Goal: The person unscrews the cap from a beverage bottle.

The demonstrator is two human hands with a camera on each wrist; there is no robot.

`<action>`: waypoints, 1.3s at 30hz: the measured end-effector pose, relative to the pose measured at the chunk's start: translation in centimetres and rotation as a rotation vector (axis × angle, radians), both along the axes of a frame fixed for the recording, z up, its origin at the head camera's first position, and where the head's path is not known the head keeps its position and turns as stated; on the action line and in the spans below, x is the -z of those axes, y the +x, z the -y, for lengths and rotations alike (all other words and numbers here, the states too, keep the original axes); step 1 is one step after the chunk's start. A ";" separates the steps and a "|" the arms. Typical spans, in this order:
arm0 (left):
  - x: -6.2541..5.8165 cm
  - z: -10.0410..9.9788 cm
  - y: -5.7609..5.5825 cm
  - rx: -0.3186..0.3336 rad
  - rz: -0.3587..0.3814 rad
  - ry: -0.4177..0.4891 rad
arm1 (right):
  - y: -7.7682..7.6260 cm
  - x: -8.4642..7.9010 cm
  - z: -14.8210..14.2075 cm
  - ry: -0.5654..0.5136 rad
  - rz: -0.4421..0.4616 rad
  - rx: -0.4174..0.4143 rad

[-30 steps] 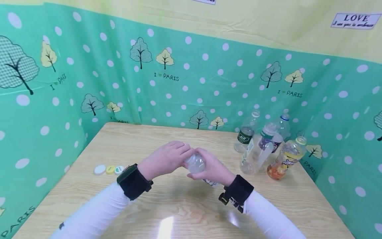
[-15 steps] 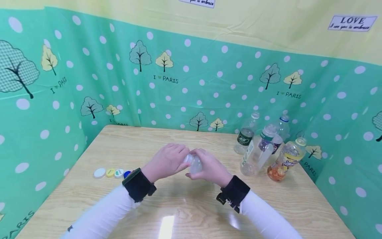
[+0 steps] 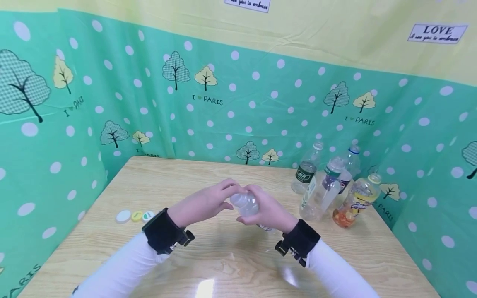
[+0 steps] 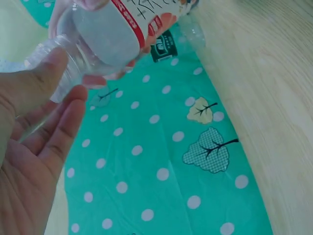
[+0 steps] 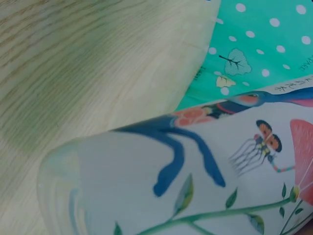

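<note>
A clear plastic bottle with a printed label is held tilted above the middle of the wooden table. My right hand grips its body from the right. In the right wrist view the label with flowers and blue strokes fills the frame. My left hand reaches over the bottle's neck end. In the left wrist view its fingers lie fairly straight, thumb and fingertips touching the ribbed neck of the bottle. The cap end itself is hidden.
Three loose caps lie in a row at the table's left: white, yellow, green-and-white. Several bottles stand at the back right, among them a dark-labelled one and a yellow-capped one. Green dotted walls enclose the table.
My left fingers have loosened and stretched out over the bottle's neck end. The bottle and both hands stay at the table's middle; the left wrist has dropped slightly.
</note>
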State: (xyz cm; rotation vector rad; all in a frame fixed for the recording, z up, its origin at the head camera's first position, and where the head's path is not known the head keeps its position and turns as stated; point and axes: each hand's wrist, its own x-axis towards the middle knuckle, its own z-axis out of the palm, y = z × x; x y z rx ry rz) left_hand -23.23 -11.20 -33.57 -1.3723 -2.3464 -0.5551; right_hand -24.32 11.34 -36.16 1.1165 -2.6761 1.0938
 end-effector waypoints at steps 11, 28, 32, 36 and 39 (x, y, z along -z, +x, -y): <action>1.3 -2.2 0.5 -0.333 -0.115 -0.018 | -0.1 0.1 -0.2 0.054 -0.030 0.014; -0.5 -2.2 1.1 -0.191 -0.059 -0.067 | -0.4 -0.2 -0.8 0.029 -0.069 0.020; 0.3 -3.1 1.4 -0.386 -0.112 0.011 | -0.7 -0.2 -0.4 0.025 -0.072 0.022; 0.8 -3.5 1.5 -0.451 -0.157 0.081 | -0.8 -0.1 0.0 0.038 -0.066 0.038; 0.5 -3.0 1.5 -0.337 -0.108 0.075 | -0.7 -0.1 0.0 0.034 -0.046 0.037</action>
